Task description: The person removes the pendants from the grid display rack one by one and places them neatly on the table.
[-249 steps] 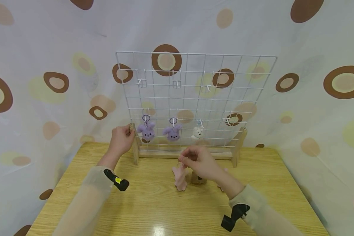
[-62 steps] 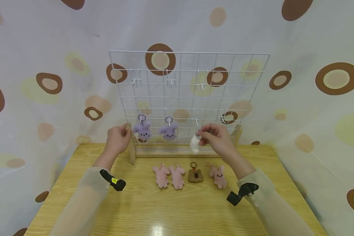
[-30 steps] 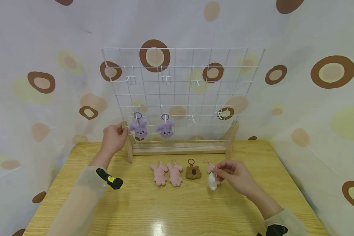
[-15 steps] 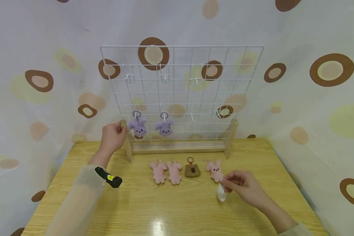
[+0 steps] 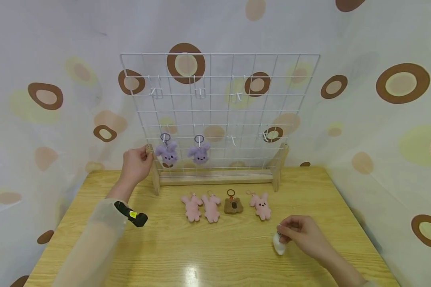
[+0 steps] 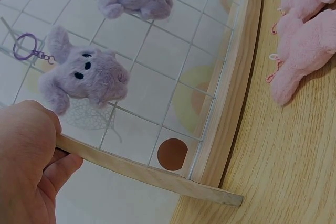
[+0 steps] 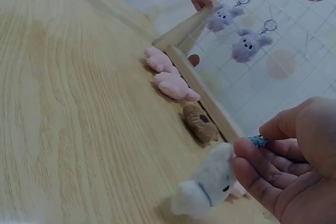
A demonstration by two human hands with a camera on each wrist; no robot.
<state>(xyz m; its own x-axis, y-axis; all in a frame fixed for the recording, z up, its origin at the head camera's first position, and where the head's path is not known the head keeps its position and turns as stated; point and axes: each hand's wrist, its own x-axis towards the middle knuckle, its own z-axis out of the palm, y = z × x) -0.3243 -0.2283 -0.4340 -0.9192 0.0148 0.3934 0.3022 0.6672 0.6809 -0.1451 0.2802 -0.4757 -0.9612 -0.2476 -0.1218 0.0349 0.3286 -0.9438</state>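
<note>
My right hand [image 5: 307,237] pinches the blue clasp [image 7: 257,140] of a white plush keychain [image 5: 278,244] over the right front of the table. In the right wrist view, the plush shows a dark eye and a blue band round its neck. My left hand [image 5: 137,164] grips the top of the left wooden upright [image 6: 142,173] of a white wire grid rack [image 5: 220,111]. Two purple plush bunny keychains, a left one [image 5: 168,154] and a right one [image 5: 200,153], hang by rings from the rack's lower hooks.
On the table [image 5: 158,255] before the rack lie two pink plush keychains face down, one [image 5: 192,208] beside the other [image 5: 211,209]. A brown plush keychain [image 5: 233,205] and a face-up pink bunny keychain [image 5: 261,207] follow to the right. Bare hooks [image 5: 232,139] stick out from the grid.
The white plush keychain came off its lower hook in my right hand, which has since carried it down and right over the table. My left hand stays on the upright.
</note>
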